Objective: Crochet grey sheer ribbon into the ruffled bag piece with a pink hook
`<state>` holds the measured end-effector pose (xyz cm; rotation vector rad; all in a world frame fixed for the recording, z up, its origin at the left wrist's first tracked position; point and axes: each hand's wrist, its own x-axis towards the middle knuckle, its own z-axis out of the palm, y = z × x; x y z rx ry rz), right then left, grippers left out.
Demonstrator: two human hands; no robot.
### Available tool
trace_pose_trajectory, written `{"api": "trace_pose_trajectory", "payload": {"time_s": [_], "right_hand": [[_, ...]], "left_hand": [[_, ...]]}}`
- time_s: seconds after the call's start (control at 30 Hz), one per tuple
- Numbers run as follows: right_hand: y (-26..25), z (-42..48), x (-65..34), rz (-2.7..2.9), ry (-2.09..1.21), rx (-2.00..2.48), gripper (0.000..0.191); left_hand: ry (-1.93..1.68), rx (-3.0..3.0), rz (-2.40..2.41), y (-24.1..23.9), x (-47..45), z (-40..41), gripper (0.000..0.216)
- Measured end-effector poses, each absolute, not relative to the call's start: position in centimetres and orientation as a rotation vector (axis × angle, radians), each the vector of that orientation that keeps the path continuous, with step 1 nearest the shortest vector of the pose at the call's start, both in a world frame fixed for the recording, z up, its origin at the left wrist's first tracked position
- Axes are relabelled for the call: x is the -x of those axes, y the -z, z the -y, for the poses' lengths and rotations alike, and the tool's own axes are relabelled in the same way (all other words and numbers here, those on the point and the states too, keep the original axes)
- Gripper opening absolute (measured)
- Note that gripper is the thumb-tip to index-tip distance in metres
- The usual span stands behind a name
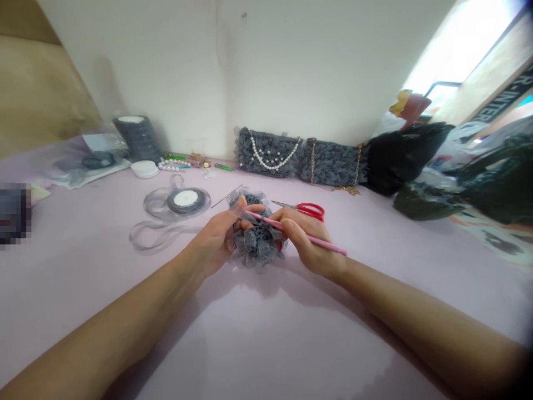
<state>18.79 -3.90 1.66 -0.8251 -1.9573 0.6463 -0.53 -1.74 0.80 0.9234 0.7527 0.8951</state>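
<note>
A grey crocheted piece with ruffled sheer ribbon (257, 247) is gripped by my left hand (220, 230), whose fingers are closed on its left side. My right hand (310, 239) is closed around a pink crochet hook (327, 244). The hook slants up to the left across the piece, and its tip is near my left fingertips, too small to make out. Sheer grey ribbon (154, 236) lies in loops left of my left hand, beside a ribbon spool (186, 198). Red-handled scissors (311, 210) lie just behind my right hand.
Two grey ruffled bags (270, 154) lean on the wall, one with pearls, the other with a gold chain. Stacked ribbon spools (139, 139), a white disc (144, 169) and pearl strands (175, 164) stand back left. Plastic bags (403, 155) crowd the right.
</note>
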Motion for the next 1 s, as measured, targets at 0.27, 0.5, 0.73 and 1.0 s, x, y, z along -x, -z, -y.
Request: {"api": "trace_pose_trajectory", "payload": {"time_s": [0.27, 0.5, 0.73, 1.0], "right_hand": [[-1.5, 4.8, -18.1, 1.859, -0.768, 0.801, 0.034], [-0.4, 4.3, -18.2, 1.799, -0.989, 0.761, 0.038], [-4.4, 3.6, -20.3, 2.313, -0.889, 0.855, 0.034], [-6.5, 3.6, -21.6, 2.542, -0.819, 0.895, 0.035]], "left_hand": [[-0.679, -1.276, -0.630, -1.6, 0.7, 2.1, 0.068], [-0.675, -1.339, -0.650, -1.5, 1.0, 2.1, 0.073], [-0.651, -1.596, -0.841, -1.3, 1.0, 1.9, 0.075], [-0.681, -1.748, -0.922, -1.4, 0.5, 2.2, 0.031]]}}
